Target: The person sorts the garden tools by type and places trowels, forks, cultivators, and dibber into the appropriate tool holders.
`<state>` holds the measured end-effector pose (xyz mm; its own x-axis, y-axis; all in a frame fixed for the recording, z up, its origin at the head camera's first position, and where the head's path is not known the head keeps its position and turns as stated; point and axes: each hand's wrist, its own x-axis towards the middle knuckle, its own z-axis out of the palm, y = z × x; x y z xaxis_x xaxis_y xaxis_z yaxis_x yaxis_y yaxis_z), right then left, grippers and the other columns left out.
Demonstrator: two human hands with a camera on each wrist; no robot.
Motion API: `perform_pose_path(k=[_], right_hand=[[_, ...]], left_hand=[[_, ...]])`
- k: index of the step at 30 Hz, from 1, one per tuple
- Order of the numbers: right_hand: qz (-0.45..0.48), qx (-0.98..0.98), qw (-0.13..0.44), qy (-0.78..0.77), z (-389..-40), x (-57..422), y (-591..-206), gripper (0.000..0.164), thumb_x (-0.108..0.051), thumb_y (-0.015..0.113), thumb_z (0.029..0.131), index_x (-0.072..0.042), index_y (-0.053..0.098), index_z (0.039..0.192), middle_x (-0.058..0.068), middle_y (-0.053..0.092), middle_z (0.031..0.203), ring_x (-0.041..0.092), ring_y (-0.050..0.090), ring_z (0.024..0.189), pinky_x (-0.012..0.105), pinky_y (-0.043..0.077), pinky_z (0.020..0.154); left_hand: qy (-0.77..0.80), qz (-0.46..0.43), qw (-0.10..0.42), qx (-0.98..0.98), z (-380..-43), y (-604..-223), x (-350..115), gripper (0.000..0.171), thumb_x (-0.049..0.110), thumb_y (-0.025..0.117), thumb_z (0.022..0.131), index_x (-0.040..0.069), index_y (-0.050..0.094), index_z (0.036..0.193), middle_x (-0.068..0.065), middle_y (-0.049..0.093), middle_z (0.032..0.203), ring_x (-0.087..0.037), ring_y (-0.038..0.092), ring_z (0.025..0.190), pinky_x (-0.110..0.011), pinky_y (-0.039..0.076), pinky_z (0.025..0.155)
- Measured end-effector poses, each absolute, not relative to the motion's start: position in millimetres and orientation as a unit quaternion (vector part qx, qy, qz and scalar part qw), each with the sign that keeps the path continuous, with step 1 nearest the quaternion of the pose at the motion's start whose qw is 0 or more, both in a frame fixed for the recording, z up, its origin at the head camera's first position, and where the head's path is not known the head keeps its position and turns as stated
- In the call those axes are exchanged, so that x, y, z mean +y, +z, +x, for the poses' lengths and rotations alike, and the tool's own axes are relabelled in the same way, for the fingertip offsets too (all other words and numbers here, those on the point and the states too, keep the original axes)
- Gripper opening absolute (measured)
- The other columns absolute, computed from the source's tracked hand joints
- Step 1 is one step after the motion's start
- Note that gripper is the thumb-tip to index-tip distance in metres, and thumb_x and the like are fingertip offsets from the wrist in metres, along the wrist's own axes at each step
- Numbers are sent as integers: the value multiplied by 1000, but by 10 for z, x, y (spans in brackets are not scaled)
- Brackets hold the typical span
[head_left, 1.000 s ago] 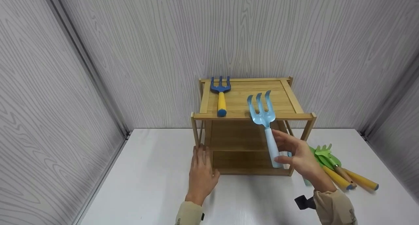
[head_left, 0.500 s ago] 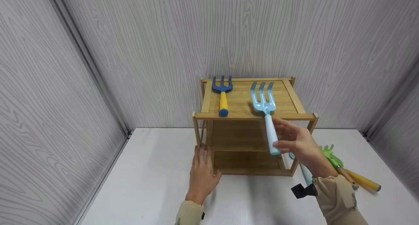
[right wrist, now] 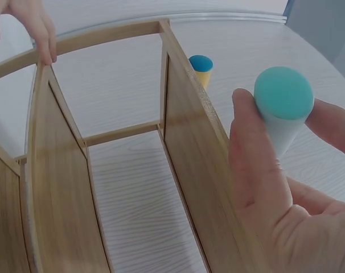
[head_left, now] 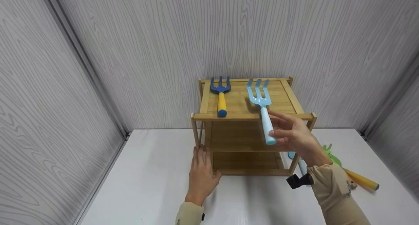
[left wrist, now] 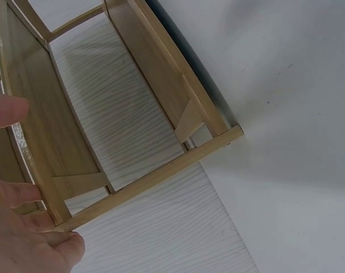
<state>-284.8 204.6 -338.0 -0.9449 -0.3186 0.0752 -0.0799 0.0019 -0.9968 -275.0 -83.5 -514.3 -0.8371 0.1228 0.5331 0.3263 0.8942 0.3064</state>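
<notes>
My right hand [head_left: 296, 135] holds a light blue three-tined garden hand fork [head_left: 262, 97] by its pale handle, thumb on the near side. Its tines slant over the top board of a small wooden shelf rack [head_left: 278, 90]. In the right wrist view the handle's turquoise end [right wrist: 283, 94] points at the camera between thumb and fingers. On the top board's left lies a dark blue hand fork [head_left: 221, 100] with a yellow handle. My left hand [head_left: 201, 177] rests with fairly straight fingers against the rack's lower left post; the left wrist view shows its fingers [left wrist: 24, 193] at the frame.
Right of the rack, partly behind my right arm, lie a green garden tool [head_left: 332, 156], a yellow handle [head_left: 363, 179] and a light blue tool [head_left: 301, 166]. The rack stands on a white table [head_left: 147, 179] against a grey wood-patterned wall [head_left: 147, 54].
My right hand has raised the light blue fork and moved it forward and slightly left, bringing its tines from the rack's front edge to over the top board. The left hand has stayed put.
</notes>
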Motion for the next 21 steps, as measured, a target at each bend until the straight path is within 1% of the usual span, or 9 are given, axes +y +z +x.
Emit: perform_pose_path(k=[3,9,16,21], right_hand=[[-152,696,87,-696,-2873,2035,-3343,75,8,63,91,1,28,158,23,46,142,19,61,103,26,58,77],[-147,683,90,-710,-2934,2003,-3253,73,8,63,92,1,29,157,19,46,138,17,59,103,24,58,78],[-128,693,99,-703,-3026,1974,-3171,72,1,65,95,-1,30,158,19,46,138,17,58,103,25,57,82],[-122,703,100,-694,-3070,1963,-3118,66,-2,62,97,4,31,156,19,43,140,15,58,101,25,56,83]], left_hand=[[-193,-117,255,-940,-2745,-5135,-834,86,26,79,83,-9,38,150,-27,31,155,-49,28,144,-51,37,112],[-183,-117,259,-941,-2743,-5136,-832,88,28,81,82,-8,38,150,-27,32,155,-48,28,145,-50,37,112],[-181,-119,265,-940,-2759,-5143,-839,87,27,81,82,-8,38,150,-27,33,154,-48,29,145,-50,37,112],[-182,-122,270,-938,-2755,-5141,-844,87,24,82,80,-8,39,149,-27,35,153,-48,31,144,-51,39,110]])
